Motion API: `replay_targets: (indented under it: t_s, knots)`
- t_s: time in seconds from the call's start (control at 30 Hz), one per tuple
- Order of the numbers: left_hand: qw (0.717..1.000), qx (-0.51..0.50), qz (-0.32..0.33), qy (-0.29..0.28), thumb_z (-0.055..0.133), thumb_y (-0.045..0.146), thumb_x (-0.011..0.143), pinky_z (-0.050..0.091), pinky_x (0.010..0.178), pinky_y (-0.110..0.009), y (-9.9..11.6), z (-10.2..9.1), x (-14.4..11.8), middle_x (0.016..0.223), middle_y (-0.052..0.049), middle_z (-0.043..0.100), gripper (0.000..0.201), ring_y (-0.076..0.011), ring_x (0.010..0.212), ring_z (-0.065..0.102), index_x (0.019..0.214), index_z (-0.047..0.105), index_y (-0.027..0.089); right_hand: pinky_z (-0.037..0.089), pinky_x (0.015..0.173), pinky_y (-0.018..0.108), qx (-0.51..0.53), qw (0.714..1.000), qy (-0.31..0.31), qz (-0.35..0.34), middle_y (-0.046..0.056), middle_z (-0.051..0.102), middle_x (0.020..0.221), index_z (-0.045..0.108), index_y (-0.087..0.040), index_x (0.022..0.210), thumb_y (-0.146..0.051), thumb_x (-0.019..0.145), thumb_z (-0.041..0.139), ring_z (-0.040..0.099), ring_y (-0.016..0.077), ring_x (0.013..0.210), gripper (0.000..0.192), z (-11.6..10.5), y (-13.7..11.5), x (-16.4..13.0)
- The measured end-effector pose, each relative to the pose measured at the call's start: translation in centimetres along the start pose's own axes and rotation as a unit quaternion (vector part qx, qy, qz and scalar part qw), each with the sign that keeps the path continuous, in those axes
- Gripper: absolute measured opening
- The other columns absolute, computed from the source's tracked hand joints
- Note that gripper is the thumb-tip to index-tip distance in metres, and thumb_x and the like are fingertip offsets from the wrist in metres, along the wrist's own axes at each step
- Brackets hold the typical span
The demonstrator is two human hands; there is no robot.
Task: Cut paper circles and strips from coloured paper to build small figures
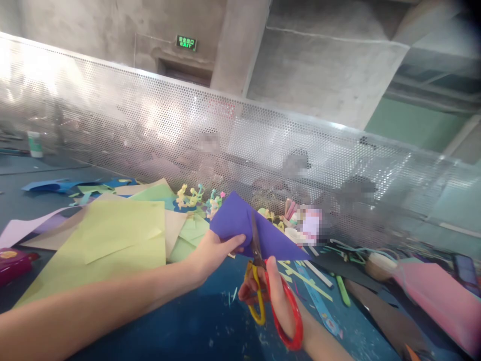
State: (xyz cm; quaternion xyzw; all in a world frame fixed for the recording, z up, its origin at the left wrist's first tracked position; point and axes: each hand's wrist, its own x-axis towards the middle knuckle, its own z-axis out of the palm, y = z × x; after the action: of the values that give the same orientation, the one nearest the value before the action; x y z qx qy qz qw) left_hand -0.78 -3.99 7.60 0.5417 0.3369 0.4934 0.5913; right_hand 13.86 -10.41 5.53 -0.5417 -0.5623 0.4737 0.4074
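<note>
The purple paper (240, 223) is pinched at its left edge by the left hand (212, 253), up off the table (195, 326). Scissors (263, 281) are gripped in the right hand (276, 296), blades pointing up into the sheet's lower edge, just right of the left thumb.

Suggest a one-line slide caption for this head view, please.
Left hand holds purple paper while right hand cuts it with scissors.

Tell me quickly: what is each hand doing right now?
Left hand: closed, pinching the folded purple paper.
Right hand: closed around the scissors, blades cutting into the paper.
</note>
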Motion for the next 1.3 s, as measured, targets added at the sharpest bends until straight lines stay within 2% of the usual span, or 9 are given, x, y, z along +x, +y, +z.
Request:
replay_targets:
  t_s: [0.1,0.27,0.5,0.73,0.93,1.07,1.17,1.23,1.3]
  knots:
    - [1.000,0.016,0.000,0.000,0.069,0.037,0.068,0.045,0.057,-0.025,0.0,0.0,-0.1,0.058,-0.003,0.064,0.025,-0.0148,0.056,0.059,0.075,0.064,0.013,0.048,0.065,0.029,0.004,1.000,-0.001,-0.010,0.005,0.059,0.061,0.041,-0.021,0.057,-0.073,0.077,0.020,0.058,0.0174,0.064,0.060,0.0,0.1,0.0]
    - [1.000,0.010,0.016,-0.007,0.068,0.037,0.069,0.047,0.060,-0.024,-0.4,0.0,0.1,0.073,-0.004,0.067,0.027,-0.0144,0.064,0.061,0.081,0.064,0.013,0.045,0.056,0.027,0.018,1.000,0.001,-0.009,0.002,0.052,0.054,0.042,-0.021,0.058,-0.074,0.078,0.017,0.056,0.0160,0.058,0.061,0.2,0.4,0.0]
    - [1.000,-0.006,0.015,-0.012,0.069,0.036,0.069,0.047,0.059,-0.024,-0.5,0.0,0.2,0.074,-0.005,0.067,0.030,-0.0146,0.064,0.061,0.087,0.063,0.013,0.034,0.043,0.025,0.027,0.999,0.031,0.005,-0.004,0.036,0.043,0.037,-0.021,0.056,-0.078,0.074,0.017,0.040,0.0115,0.040,0.063,0.3,1.3,0.4]
    - [0.999,-0.008,0.032,-0.029,0.069,0.032,0.068,0.045,0.056,-0.022,0.1,-0.4,0.5,0.069,-0.001,0.064,0.022,-0.0114,0.057,0.057,0.081,0.062,0.015,0.031,0.043,0.027,-0.022,0.998,0.058,-0.025,-0.004,0.034,0.041,0.037,-0.021,0.055,-0.070,0.080,0.025,0.035,0.0111,0.038,0.056,0.3,0.0,-0.5]
    - [0.997,0.048,0.039,-0.043,0.065,0.034,0.070,0.044,0.056,-0.022,0.0,-0.9,1.0,0.061,-0.002,0.063,0.020,-0.0125,0.057,0.057,0.068,0.063,0.014,0.036,0.045,0.028,-0.048,0.997,0.060,-0.006,-0.002,0.045,0.045,0.052,-0.022,0.061,-0.066,0.083,0.028,0.042,0.0135,0.042,0.054,0.2,-0.7,-1.0]
    - [0.998,0.038,0.030,-0.042,0.067,0.032,0.068,0.044,0.055,-0.022,0.4,-0.9,1.1,0.064,-0.003,0.063,0.019,-0.0126,0.057,0.057,0.071,0.064,0.014,0.040,0.048,0.025,-0.055,0.997,0.047,0.007,-0.003,0.053,0.052,0.058,-0.019,0.075,-0.060,0.086,0.031,0.045,0.0090,0.042,0.050,-0.1,-0.8,-0.9]
    - [0.998,0.023,0.032,-0.038,0.069,0.031,0.065,0.044,0.054,-0.021,0.7,-0.8,1.0,0.066,-0.002,0.064,0.018,-0.0126,0.055,0.056,0.074,0.064,0.016,0.041,0.045,0.027,-0.060,0.997,0.040,0.016,-0.002,0.054,0.049,0.059,-0.020,0.071,-0.060,0.086,0.029,0.049,0.0124,0.042,0.052,-0.3,-0.7,-0.7]
    - [0.999,0.019,0.031,-0.035,0.070,0.030,0.063,0.044,0.053,-0.021,1.0,-0.8,0.9,0.064,-0.002,0.064,0.018,-0.0125,0.055,0.056,0.072,0.064,0.016,0.045,0.049,0.027,-0.065,0.997,0.040,0.016,0.000,0.059,0.059,0.061,-0.021,0.074,-0.056,0.087,0.033,0.055,0.0144,0.052,0.047,-0.4,-0.6,-0.6]
    - [0.999,0.020,0.026,-0.029,0.070,0.029,0.063,0.044,0.053,-0.021,1.2,-0.7,0.9,0.062,-0.001,0.062,0.016,-0.0124,0.054,0.055,0.069,0.063,0.016,0.050,0.061,0.027,-0.070,0.997,0.044,0.009,0.002,0.064,0.082,0.061,-0.020,0.088,-0.045,0.089,0.041,0.059,0.0137,0.068,0.032,-0.7,-0.5,-0.6]
